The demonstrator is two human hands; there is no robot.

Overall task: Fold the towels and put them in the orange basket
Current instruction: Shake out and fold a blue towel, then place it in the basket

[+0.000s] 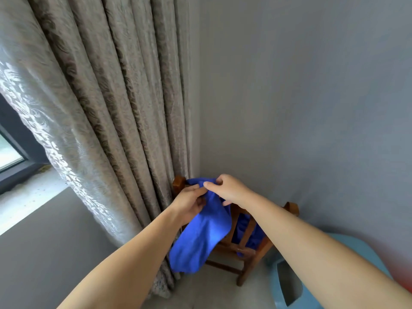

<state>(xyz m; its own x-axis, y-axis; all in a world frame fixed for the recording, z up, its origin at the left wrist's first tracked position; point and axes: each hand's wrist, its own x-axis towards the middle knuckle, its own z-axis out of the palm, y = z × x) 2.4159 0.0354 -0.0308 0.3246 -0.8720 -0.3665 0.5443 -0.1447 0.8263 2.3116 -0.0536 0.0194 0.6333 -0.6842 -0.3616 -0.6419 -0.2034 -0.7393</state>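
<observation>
Where the two hands meet on the cloth, a grey wall (301, 97) fills everything behind and to the right of the grip, and a long patterned curtain (107, 103) hangs just to its left, with a window (11, 150) and pale sill (29, 195) further left. Directly under the grip stands a wooden chair (246, 239), its top rail hidden beneath a blue towel (200, 237) draped over the backrest; most of the cloth hangs down the near side below the hands, while more blue shows through the slats behind. Lower right of the grip sits a pale blue object (287, 284) of unclear kind. The left hand (189, 202) pinches the towel's upper edge between thumb and fingers. The right hand (229, 189), touching it, likewise pinches the same bunched edge. The orange basket cannot be made out.
</observation>
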